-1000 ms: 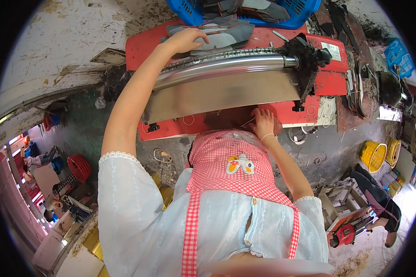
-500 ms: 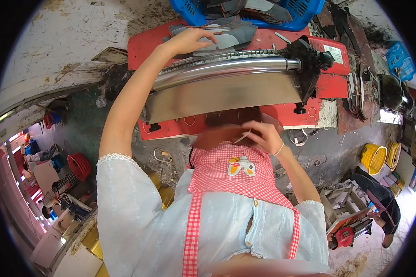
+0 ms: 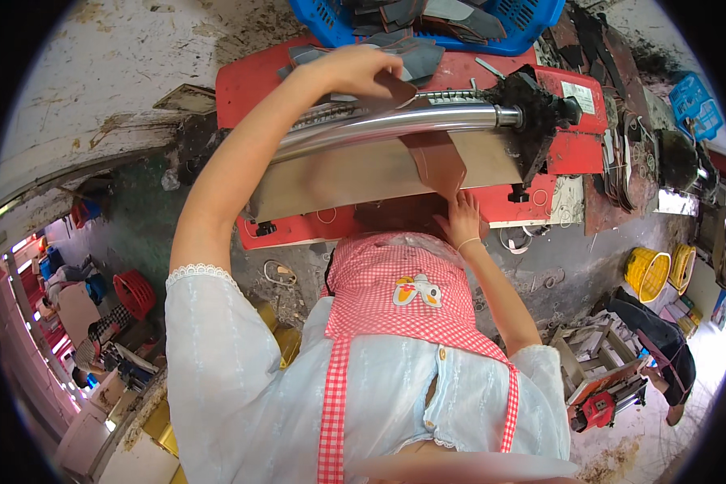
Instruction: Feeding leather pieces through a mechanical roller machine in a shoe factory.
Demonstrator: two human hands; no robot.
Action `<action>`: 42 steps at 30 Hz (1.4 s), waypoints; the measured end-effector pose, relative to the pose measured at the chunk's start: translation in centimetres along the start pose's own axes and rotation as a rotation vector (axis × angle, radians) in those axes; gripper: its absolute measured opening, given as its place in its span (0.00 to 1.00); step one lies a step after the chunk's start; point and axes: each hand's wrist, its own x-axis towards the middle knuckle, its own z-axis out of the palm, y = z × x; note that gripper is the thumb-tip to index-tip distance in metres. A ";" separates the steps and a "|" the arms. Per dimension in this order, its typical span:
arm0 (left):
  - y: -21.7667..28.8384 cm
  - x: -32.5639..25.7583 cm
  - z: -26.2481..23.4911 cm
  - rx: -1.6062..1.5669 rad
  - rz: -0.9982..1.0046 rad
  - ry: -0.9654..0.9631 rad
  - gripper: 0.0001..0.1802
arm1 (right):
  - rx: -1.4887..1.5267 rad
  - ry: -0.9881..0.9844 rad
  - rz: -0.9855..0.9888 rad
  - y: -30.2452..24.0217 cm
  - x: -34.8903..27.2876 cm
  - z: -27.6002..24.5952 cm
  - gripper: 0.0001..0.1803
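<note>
Two hands bracket the brown leather piece [image 3: 440, 161] draped front-to-back over the steel roller [image 3: 395, 125]: the left hand [image 3: 355, 71] grips its far end, the right hand [image 3: 460, 218] lies open-fingered beneath its near edge.

Pale blue short-sleeved blouse [image 3: 242, 363], white lace trim at sleeve hem, small buttons down front. Red-and-white gingham bib apron [image 3: 395, 298] over it, straps same check, cartoon patch on bib. Thin bracelet at right wrist. Left hand [image 3: 355, 73], right hand [image 3: 462, 219] bare, ungloved.
</note>
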 end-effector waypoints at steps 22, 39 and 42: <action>-5.9 -1.9 4.1 -0.186 -0.072 0.093 0.15 | 0.616 -0.040 -0.218 -4.2 -2.2 -8.0 0.21; -7.0 -2.2 -4.2 0.169 -0.010 0.740 0.12 | 0.332 -0.072 -0.199 0.3 0.1 -2.7 0.11; -10.9 -4.1 1.4 0.330 -0.157 0.566 0.21 | 0.671 -0.189 -0.259 -2.3 -0.5 -7.9 0.09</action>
